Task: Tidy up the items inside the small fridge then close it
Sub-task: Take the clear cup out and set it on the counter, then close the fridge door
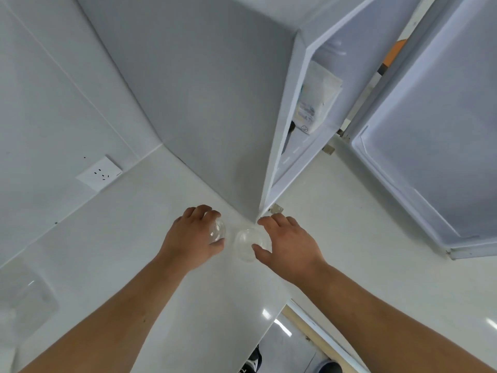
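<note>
left hand [192, 238] grips clear cup [216, 231] | right hand [287, 244] apparently grasps second cup [246, 244]

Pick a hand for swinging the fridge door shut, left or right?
Right, probably. The right hand is nearer the open fridge door, which hangs on that side, though it is curled around a clear cup on the counter. The left hand grips another clear cup, farther from the door.

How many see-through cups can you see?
2. One clear cup is in the left hand; the other clear cup sits on the counter at the right hand. More may hide inside the fridge.
</note>
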Motion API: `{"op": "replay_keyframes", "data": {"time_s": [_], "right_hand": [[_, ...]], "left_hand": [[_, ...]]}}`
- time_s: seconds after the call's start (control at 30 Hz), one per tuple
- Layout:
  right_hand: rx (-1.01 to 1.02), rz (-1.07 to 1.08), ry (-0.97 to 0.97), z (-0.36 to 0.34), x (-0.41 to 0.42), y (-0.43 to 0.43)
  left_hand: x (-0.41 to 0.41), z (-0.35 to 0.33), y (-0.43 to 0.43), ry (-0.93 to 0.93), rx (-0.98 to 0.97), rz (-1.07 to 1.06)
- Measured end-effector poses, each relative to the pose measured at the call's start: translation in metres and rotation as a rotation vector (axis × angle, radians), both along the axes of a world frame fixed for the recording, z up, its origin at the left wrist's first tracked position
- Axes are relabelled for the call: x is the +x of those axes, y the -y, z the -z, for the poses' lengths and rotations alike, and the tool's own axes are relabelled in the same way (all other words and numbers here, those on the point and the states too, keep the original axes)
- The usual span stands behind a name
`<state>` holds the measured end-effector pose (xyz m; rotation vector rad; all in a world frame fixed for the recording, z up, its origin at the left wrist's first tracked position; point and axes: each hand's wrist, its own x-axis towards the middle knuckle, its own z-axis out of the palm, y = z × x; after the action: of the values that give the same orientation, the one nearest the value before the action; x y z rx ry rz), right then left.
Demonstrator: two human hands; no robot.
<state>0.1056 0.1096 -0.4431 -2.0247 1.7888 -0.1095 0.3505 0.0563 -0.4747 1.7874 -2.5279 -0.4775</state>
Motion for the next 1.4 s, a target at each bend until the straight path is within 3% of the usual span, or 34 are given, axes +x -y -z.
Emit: {"op": "replay_keyframes", "data": {"time_s": [0.23, 0.47, 0.9, 1.4], "right_hand": [[-0.066, 0.039, -0.035, -0.033, -0.047, -0.001], [-0.140, 0.073, -0.049, -0.077, -0.098, -0.007], [-0.388, 0.108, -0.097, -0.190, -0.188, -0.005], [-0.683, 0.147, -0.266, -0.332, -0.252, 0.017]], "left_hand": [[-0.041, -0.026, -0.024, -0.092, 0.023, -0.120], [-0.112, -0.060, -0.035, -0.208, 0.012, -0.097], [-0.224, -0.185, -0.007, -0.319, -0.188, 0.104], [-0.270, -0.349, 0.041, -0.207, -0.617, 0.223]]}}
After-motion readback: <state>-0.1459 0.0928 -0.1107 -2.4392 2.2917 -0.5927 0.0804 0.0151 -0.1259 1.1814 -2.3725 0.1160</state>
